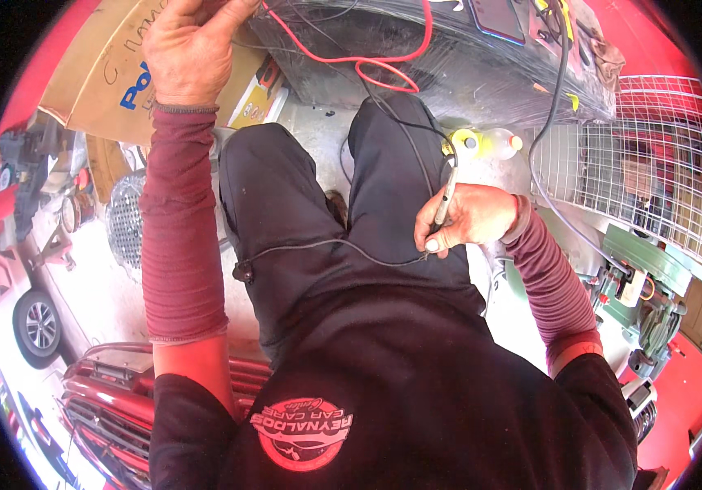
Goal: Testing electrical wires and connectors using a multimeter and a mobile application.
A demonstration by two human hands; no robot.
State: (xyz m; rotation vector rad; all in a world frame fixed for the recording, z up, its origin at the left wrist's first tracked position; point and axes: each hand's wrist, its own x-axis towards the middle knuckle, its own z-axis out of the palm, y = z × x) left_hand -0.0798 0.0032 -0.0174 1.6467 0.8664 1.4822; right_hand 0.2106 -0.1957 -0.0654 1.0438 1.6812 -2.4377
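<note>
My right hand (472, 219) is closed around a slim pen-shaped tool (447, 201) with a pale and black body, held upright over my right thigh. A dark lead rises from its upper end. At its lower end, by my fingertips, a thin dark wire (302, 244) runs across my lap to a small dark piece (243, 271) on my left thigh. My left hand (192, 57) is raised at the top edge, fingers bent together; their tips and whatever they hold are partly cut off. Close beside it, a red cable (318, 55) loops over a plastic-wrapped surface (326, 37).
A phone (498, 18) lies on the wrapped surface. A cardboard box (93, 73) stands at left, a clear bottle (498, 144) beyond my right knee. A white wire grid (645, 155) and green machine (653, 261) are at right. Lower left are a wheel (39, 325) and red car front (114, 408).
</note>
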